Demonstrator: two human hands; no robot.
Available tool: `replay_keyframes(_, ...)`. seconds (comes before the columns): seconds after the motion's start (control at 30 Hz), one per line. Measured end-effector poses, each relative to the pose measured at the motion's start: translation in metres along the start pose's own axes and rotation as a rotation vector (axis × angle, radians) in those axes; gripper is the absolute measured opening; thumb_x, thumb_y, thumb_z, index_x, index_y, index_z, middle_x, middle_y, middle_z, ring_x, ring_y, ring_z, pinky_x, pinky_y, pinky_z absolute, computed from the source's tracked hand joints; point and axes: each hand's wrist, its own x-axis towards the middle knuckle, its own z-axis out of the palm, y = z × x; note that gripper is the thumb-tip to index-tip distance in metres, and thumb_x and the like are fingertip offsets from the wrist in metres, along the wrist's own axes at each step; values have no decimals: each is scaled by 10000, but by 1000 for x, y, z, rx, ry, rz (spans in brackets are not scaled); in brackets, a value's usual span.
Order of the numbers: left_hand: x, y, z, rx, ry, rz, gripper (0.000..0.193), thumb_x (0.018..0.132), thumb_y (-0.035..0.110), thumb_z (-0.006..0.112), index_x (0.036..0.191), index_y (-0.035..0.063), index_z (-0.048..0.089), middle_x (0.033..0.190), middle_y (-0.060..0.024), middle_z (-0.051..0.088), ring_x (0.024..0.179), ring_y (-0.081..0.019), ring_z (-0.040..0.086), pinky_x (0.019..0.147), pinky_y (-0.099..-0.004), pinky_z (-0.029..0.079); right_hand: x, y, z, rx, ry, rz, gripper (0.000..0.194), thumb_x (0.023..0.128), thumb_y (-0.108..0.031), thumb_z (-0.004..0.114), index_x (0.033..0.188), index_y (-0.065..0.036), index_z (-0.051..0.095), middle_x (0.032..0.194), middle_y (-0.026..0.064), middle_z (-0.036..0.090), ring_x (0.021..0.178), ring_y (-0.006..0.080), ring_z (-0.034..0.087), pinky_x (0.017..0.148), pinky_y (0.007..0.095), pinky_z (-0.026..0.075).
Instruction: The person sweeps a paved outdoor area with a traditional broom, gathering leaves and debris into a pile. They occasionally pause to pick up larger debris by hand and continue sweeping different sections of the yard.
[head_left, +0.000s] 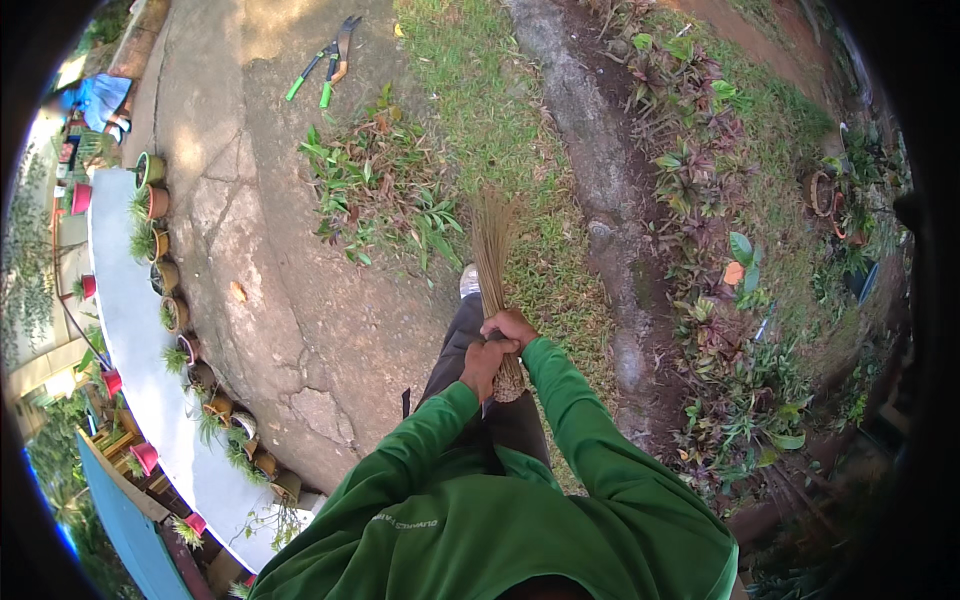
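Observation:
Both my hands grip a stick broom (493, 255) of thin bundled twigs near its butt end. My left hand (484, 365) is closed around the bundle, closer to the cut ends. Just beyond it, my right hand (510, 328) wraps the same bundle, and the two hands touch. The bristles fan out away from me over the grass, past my shoe (469, 280). Ahead and to the left of the bristles lies a heap of cut leaves and stems (382, 180), partly on the concrete and partly against the grass.
Hedge shears (334, 64) with green grips lie on the concrete (262, 330) beside an orange-handled blade (343, 56). Potted plants (174, 315) line a low white wall (142, 315) at left. A stone strip (592, 165) and planted bed (697, 202) run along the right. A person (101, 101) is far left.

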Motion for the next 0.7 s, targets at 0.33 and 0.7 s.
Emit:
replay_keyframes(0.33, -63, 27, 16, 162, -356, -77, 333, 799, 122, 677, 1054, -57, 559, 921, -103, 627, 812, -179, 633, 705, -316, 501, -82, -53, -6, 114, 332, 110, 166, 616, -18, 648, 760, 43, 592, 674, 102, 615, 579, 217, 607, 523, 346, 507)
replay_keyframes(0.7, -110, 65, 1, -40, -355, -36, 216, 845, 123, 638, 1010, -7, 583, 897, -66, 629, 862, -153, 620, 743, -297, 501, -64, -81, 29, -221, 17, 100, 280, 629, -86, 711, 850, 52, 608, 662, 83, 618, 576, 164, 590, 552, 297, 485)
